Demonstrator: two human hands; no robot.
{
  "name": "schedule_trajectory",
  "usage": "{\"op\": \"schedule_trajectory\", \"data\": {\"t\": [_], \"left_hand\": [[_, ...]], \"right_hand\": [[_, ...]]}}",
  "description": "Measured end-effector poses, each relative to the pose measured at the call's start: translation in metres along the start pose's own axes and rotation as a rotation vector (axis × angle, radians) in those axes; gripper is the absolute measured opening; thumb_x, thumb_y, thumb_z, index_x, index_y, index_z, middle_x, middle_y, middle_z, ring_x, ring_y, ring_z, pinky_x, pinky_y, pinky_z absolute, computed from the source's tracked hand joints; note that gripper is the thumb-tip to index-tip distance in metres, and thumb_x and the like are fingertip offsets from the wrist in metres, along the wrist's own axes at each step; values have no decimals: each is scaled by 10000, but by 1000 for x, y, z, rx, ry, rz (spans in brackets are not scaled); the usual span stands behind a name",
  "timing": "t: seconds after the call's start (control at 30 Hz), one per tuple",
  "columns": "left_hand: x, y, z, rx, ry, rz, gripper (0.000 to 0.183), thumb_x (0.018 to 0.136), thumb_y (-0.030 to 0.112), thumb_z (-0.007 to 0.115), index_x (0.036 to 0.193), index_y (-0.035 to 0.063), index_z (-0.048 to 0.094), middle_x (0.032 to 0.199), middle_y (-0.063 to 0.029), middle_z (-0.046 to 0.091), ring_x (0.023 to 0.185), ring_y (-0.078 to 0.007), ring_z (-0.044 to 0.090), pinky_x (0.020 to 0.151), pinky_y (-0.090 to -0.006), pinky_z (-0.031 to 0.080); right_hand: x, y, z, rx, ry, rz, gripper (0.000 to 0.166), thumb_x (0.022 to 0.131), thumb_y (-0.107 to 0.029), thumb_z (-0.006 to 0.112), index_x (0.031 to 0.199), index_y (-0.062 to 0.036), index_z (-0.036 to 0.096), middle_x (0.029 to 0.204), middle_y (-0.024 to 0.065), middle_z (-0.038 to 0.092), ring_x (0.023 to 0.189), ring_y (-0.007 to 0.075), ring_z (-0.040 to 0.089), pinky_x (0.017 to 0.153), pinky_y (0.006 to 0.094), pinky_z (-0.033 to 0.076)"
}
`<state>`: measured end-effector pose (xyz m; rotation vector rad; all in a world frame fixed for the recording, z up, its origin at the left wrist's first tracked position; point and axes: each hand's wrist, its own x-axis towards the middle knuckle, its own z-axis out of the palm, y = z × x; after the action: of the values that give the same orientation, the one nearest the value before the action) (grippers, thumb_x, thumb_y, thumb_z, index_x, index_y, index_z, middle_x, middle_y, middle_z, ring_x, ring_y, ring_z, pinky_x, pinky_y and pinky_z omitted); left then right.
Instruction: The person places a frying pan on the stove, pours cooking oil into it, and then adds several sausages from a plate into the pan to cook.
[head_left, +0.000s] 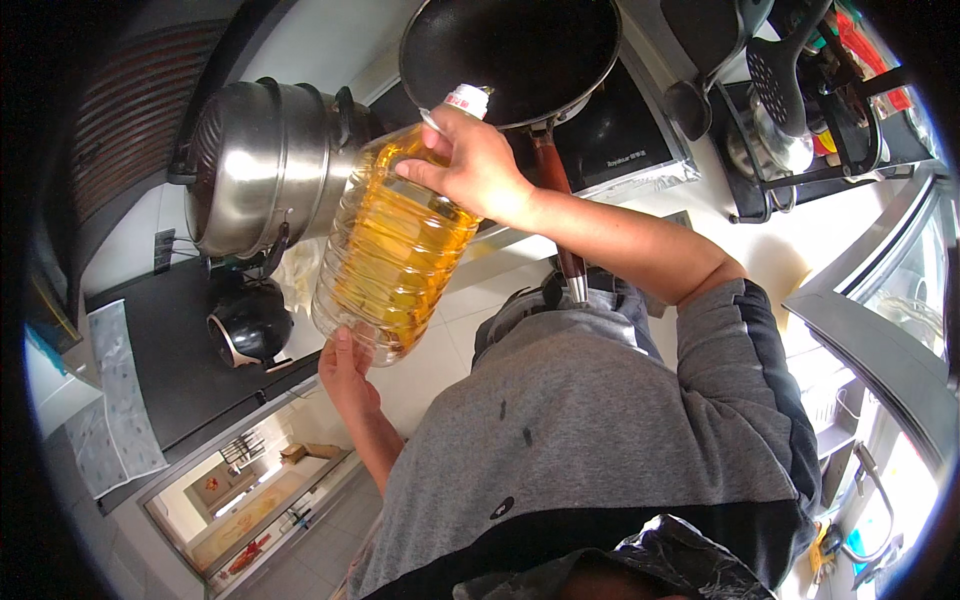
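Observation:
A large clear plastic bottle of yellow cooking oil is held tilted, its white neck pointing at the black wok. My right hand grips the bottle near its neck. Low on the bottle, the fingers of my left hand support the base end. Oil fills much of the bottle along its lower side. At the neck's lip, a small yellowish spot shows; whether oil is flowing cannot be made out. The wok's wooden handle points back towards my body and passes partly behind my right forearm.
The wok sits over a black cooktop. Left of the bottle stands a stacked steel steamer pot, with a glossy black appliance below it. A ladle and slotted turner hang at the right. A faucet is at lower right.

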<state>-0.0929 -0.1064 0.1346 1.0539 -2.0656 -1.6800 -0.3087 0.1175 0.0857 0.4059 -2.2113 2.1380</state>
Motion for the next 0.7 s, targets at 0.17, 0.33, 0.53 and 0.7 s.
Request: {"op": "schedule_trajectory", "data": {"t": [0.17,0.33,0.53,0.7], "left_hand": [[-4,10,6,30,16,11,292,888,279,662,1015,18,625,935,-71,686,808,-133,662,680,-238,517],[-5,10,6,43,28,6,311,894,303,649,1020,20,621,929,-65,683,791,-122,650,680,-236,507],[-4,7,3,93,32,-4,342,914,323,617,1058,13,619,963,-69,682,825,-146,658,713,-265,512],[-2,6,4,49,27,2,326,881,314,665,998,14,614,918,-56,677,781,-111,635,674,-234,499]], "right_hand": [[2,4,1,-13,53,-93,423,737,-299,805,801,-53,466,621,27,475,550,133,447,533,291,413],[2,-4,-5,24,3,-6,381,709,-313,780,787,-76,492,674,67,566,643,279,593,613,384,463],[2,-7,-7,11,-7,11,385,707,-319,779,781,-77,489,669,71,566,642,284,595,609,385,461],[4,-3,-3,5,25,-67,426,740,-297,804,814,-45,467,634,34,473,568,136,448,543,296,409]]}}
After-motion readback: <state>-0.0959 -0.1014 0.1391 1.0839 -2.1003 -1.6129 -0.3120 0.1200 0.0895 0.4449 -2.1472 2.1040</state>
